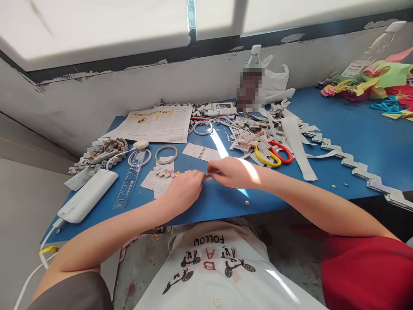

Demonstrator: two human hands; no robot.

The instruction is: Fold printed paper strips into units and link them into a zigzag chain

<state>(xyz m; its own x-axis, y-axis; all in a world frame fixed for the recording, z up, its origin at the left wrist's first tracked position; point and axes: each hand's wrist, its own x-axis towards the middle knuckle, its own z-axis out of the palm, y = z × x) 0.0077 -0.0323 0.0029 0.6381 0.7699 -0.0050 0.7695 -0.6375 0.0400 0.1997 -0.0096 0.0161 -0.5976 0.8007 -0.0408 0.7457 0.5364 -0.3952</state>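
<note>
Near the front of the blue table, my left hand [184, 189] and my right hand [227, 171] meet, fingers closed on a small folded newspaper strip [208, 175]. Only a bit of the strip shows between the fingertips. Beside my left hand lies a short zigzag chain of folded paper [166, 173] on some newspaper pieces [151, 181]. Just beyond my hands is a flat printed paper strip [201, 151]. Scissors with yellow and red handles [272, 160] rest to the right, partly over a heap of folded paper strips [248, 133].
A white power bank [87, 196], a clear ruler [129, 183] and tape rings [166, 154] lie left. Behind are a newspaper sheet [158, 125] and a bottle [250, 86]. A long zigzag paper chain [364, 171] runs over the right edge. Coloured paper [383, 79] sits far right.
</note>
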